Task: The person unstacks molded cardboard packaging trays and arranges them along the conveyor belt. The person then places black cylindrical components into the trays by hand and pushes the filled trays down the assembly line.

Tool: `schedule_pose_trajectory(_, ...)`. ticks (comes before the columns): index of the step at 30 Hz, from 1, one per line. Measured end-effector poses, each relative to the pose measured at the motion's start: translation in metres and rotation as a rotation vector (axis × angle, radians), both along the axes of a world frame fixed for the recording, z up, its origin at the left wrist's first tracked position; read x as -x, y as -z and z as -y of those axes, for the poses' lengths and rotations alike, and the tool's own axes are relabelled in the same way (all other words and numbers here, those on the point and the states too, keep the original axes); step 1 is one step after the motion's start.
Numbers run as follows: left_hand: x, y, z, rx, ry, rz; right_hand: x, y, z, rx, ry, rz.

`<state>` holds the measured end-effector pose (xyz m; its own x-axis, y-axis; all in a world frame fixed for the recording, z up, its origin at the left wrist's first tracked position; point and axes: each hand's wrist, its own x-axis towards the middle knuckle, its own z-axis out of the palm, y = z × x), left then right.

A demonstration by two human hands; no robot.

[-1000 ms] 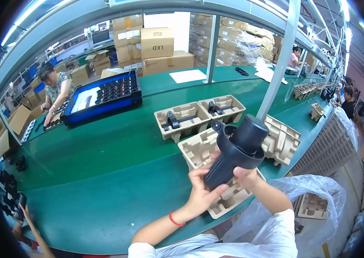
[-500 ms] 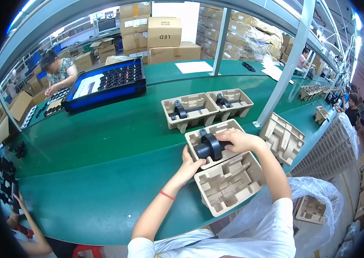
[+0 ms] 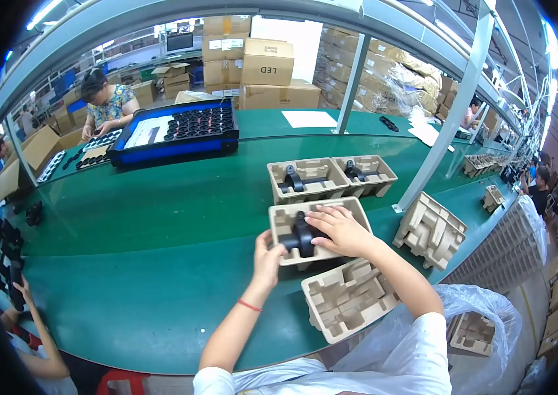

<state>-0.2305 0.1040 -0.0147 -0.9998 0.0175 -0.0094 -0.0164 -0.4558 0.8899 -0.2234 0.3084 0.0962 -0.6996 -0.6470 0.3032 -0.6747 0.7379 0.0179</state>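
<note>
Held tray (image 3: pixel 283 220) farther left, between loaded trays (image 3: pixel 315 193) and near tray (image 3: pixel 348 299)

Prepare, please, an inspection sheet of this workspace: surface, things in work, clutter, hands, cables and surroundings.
Surface: green worktop, one small white speck near the front edge.
Things in work: black part lying in a beige tray; two filled trays stand behind.
Clutter: plastic bag at lower right.
Hands: left hand holds the beige tray's left end; right hand is on the black part.
Cables: nothing seen on the worktop; overhead too unclear to tell.
Surroundings: co-worker at upper left, cardboard boxes behind.
</note>
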Motion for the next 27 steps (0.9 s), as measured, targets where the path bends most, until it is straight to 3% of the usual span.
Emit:
schedule_pose_trajectory(5,-0.007,-0.020,0.122,-0.062,-0.084,0.103,-0.055,-0.047,0.007,0.000,-0.112,-0.108)
schedule_pose_trajectory(12,0.041,-0.018,0.243,0.138,-0.362,0.080,-0.123,-0.025,-0.040,0.283,0.075,0.198)
schedule_pose_trajectory(18,0.121,-0.006,0.226,0.185,-0.279,0.116,-0.134,0.006,-0.043,0.274,0.078,0.186)
schedule_pose_trajectory(27,0.149,-0.007,0.153,0.194,-0.219,0.088,-0.130,0.015,-0.053,0.487,0.102,0.347)
